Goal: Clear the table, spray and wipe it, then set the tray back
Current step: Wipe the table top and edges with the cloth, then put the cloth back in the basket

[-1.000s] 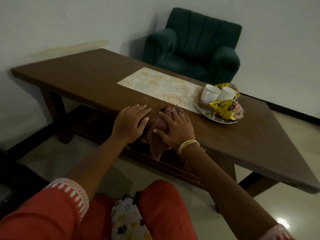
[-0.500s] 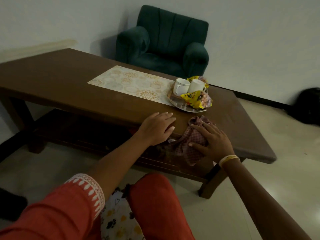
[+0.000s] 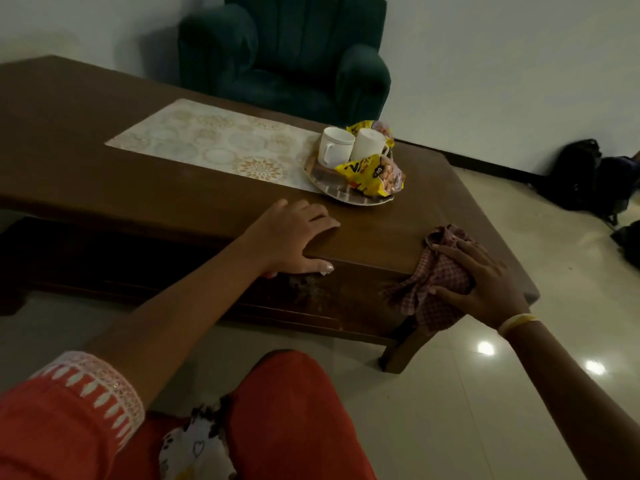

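Head view: left hand (image 3: 294,233) rests flat, fingers relaxed, gripping the table (image 3: 104,188) edge with its thumb; right hand (image 3: 481,282) presses spread fingers onto the checked cloth (image 3: 436,275). Snack packet (image 3: 374,174) writing is unreadable.

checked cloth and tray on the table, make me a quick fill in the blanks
1. The right hand presses the checked cloth on the table's near ____.
2. The round tray holds ____ white mugs.
3. The left hand holds no ____.

Missing: edge; two; cloth

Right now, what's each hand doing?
Left hand: open, resting on the table edge.
Right hand: presses the checked cloth, fingers spread.
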